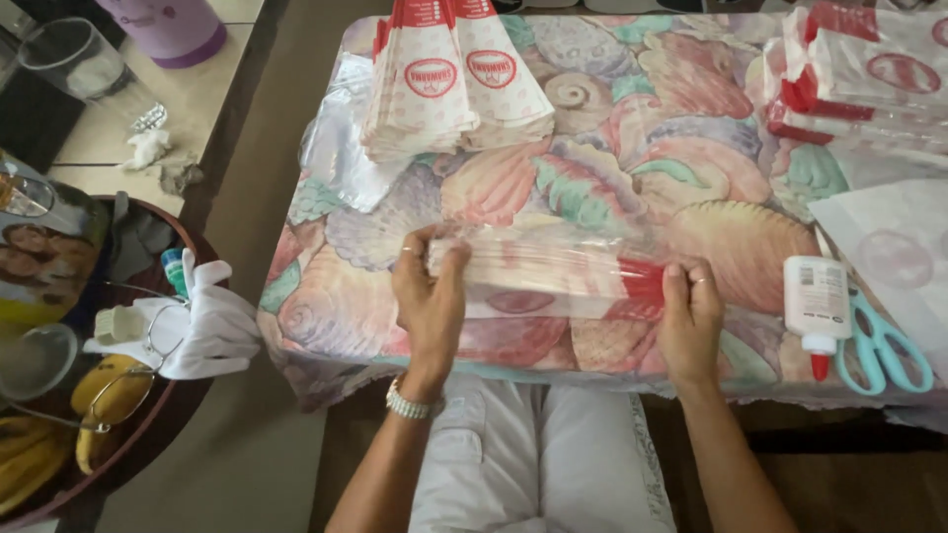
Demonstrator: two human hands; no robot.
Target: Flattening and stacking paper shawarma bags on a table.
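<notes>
1. A white glove (212,321) and a pair of glasses (128,380) lie on a round tray (148,434) at far left, beside bananas (99,400).
2. The left hand (430,301) grips the left end of a clear-wrapped bundle of paper bags (548,268); its fingers are curled over the top edge and the thumb is pressed against the near side.
3. The bundle lies flat near the front edge of a board covered in shell-print cloth (592,188), spanning the space between both hands.
4. 2 stacks of paper bags (454,84) rest at the far side of the cloth.
5. The right hand (689,321) clamps the bundle's red right end, fingers closed on top.
6. A white glue bottle (816,306) with a red tip lies just beside teal scissors (884,345) at right.
</notes>
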